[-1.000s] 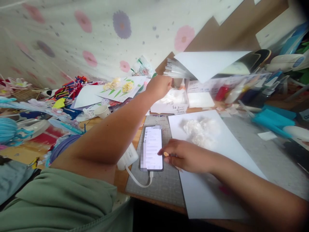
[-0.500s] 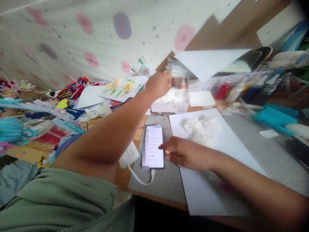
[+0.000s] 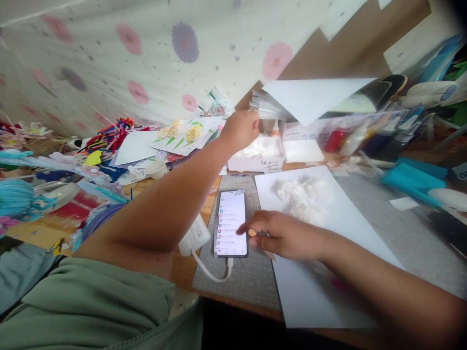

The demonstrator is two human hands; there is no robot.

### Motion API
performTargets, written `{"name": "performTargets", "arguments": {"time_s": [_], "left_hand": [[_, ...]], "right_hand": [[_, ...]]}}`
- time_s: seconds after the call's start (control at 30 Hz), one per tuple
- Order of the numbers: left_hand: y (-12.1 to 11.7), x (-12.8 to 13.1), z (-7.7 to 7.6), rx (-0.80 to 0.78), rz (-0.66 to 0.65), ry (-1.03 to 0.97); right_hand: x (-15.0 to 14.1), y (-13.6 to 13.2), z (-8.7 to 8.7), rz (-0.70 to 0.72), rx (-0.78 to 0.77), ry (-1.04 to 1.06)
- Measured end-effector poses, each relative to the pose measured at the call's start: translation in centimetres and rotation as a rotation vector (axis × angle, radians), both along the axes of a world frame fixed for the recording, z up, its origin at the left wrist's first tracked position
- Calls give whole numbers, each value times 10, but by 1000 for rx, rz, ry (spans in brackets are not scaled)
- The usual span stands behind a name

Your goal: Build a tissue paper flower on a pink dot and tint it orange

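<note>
The index finger of my right hand [image 3: 277, 233] points onto the lit screen of a phone [image 3: 232, 223], which shows a list. Its other fingers are curled around a wooden stick, whose rounded tan tip [image 3: 252, 233] pokes out beside the thumb. At the back, my left hand [image 3: 241, 129] is closed above a white box [image 3: 255, 164] with writing on it and white tissue-like pieces inside. Whatever its fingers hold is hidden. A white ruffled paper clump [image 3: 302, 197] lies on a large white sheet [image 3: 339, 296], right of the phone.
A white cable [image 3: 211, 276] joins the phone to a power bank [image 3: 197, 236]. Beneath lies a grey cutting mat [image 3: 241, 284]. Craft flowers and a paper cup [image 3: 156, 168] crowd the left. Paint bottles [image 3: 335, 139] and blue cloth-like material [image 3: 416, 177] are at right.
The list on the phone screen has scrolled to other entries. My right index finger has shifted slightly down and left over the screen. My left hand stays in place.
</note>
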State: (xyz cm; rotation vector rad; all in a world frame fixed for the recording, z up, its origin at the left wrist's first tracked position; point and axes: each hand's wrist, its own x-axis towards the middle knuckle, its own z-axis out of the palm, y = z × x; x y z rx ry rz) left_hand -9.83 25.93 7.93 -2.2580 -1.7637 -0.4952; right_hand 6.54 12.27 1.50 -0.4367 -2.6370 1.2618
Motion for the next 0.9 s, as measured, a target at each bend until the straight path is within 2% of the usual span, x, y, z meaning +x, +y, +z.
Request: {"name": "performTargets", "arguments": {"time_s": [0.17,0.4,0.5,0.63,0.77,0.9], "left_hand": [[0,1,1,-27,-12,-62],[3,-2,-1,-28,-27,-127],[6,-5,-6,-48,-27,-80],[8,-9,-15,-192,-21,49],[9,-12,-23,-271,-24,98],[12,-16,-28,-319,-10,124]], "right_hand": [[-3,0,-8,-44,128,28],[-1,-1,-5,-9,64,-29],[-2,-1,-4,-56,59,-12],[-3,-1,-6,-65,100,17],[-2,-1,-4,-22,-3,-4],[-2,-1,-3,-59,-42,16]]}}
